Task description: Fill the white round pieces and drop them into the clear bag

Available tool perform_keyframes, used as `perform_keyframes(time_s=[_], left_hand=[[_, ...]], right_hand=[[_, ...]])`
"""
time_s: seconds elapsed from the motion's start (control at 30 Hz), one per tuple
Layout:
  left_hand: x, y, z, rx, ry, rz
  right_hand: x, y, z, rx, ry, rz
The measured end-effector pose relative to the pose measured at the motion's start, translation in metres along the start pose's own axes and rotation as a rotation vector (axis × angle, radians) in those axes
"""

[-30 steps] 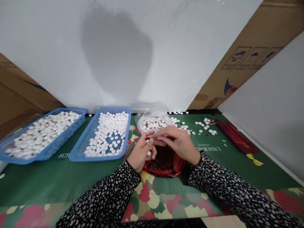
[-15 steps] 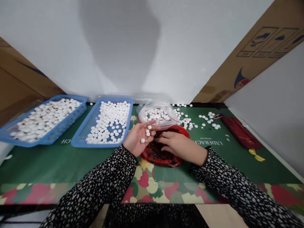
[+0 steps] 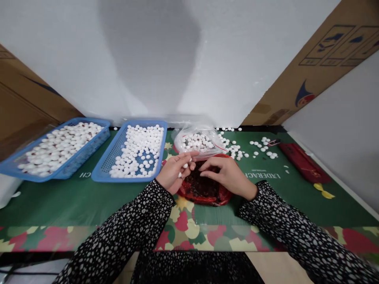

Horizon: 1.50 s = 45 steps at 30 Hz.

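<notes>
Several white balls (image 3: pixel 186 165) rest in my left hand (image 3: pixel 174 171), its fingers curled round them. Just right of it, my right hand (image 3: pixel 226 173) is above a red bag (image 3: pixel 216 200) of dark, crumbly material (image 3: pixel 201 183). Its thumb and forefinger come together in a pinch; anything between them is too small to make out. Behind both hands lies a clear plastic bag (image 3: pixel 217 148) with white balls inside. A blue basket (image 3: pixel 99 173) to the left of my left hand holds many white balls.
Another blue basket (image 3: pixel 66 171) with white, reddish-marked balls stands at the far left. Loose white balls (image 3: pixel 235 152) are scattered right of the clear bag. A dark red pouch (image 3: pixel 304 161) and yellow pieces (image 3: pixel 324 191) lie at the right. A white wall (image 3: pixel 148 59) rises behind.
My right hand has risen slightly out of the dark material, its thumb and forefinger now pinched. My left hand has turned and its fingers have curled more round the balls. The view has shifted slightly.
</notes>
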<state>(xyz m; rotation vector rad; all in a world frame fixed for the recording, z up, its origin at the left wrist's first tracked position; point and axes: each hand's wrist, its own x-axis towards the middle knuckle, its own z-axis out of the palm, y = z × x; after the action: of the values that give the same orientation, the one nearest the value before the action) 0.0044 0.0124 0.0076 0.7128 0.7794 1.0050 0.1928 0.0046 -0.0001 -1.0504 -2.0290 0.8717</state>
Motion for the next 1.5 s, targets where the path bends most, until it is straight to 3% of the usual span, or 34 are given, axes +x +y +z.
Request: perform_keyframes(time_s=[0.17,0.3,0.6,1.1,1.3,1.5], left_hand=[[-0.002,-0.002,0.002,0.018,-0.037,0.014],[0.001,-0.005,0.001,0.003,-0.029,0.089],[0.003,-0.012,-0.001,0.016,-0.009,0.107],[-0.003,-0.012,0.006,0.145,0.089,0.176],[-0.006,-0.009,0.007,0.211,0.052,0.187],[-0.006,-0.012,0.007,0.273,0.035,0.121]], right_hand=[[0.001,-0.006,0.001,0.450,0.139,0.152],[0.000,-0.014,0.004,0.531,0.219,0.139],[0.001,-0.018,0.008,0.196,0.339,-0.074],[0.000,-0.016,0.016,0.163,0.387,-0.109],[0.002,-0.015,0.011,0.037,0.281,-0.190],[0.023,0.001,0.001,-0.182,0.383,-0.185]])
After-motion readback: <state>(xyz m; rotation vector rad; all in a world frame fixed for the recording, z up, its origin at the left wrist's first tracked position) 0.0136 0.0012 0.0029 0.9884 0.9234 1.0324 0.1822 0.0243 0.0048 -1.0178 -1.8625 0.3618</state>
